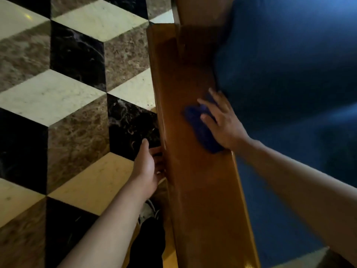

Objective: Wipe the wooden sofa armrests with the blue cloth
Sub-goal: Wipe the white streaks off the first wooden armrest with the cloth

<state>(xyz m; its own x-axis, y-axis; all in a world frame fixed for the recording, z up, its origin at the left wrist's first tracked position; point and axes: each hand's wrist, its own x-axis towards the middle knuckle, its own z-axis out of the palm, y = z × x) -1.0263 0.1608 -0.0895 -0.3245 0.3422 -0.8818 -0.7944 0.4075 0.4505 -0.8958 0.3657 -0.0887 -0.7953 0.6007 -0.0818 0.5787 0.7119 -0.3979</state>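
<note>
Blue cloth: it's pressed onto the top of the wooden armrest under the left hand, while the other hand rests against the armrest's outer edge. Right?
Not quite. The head view shows the right hand pressing the blue cloth onto the top of the wooden armrest; the left hand is the one resting against the armrest's outer edge.

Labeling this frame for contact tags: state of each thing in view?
cloth: bunched, flat on the armrest top, under the right hand
armrest: glossy top, bare apart from the cloth
right hand: fingers spread, presses the cloth down
left hand: at the armrest's outer edge, fingers curled toward it; grip unclear
cushion: beside the armrest, untouched
</note>
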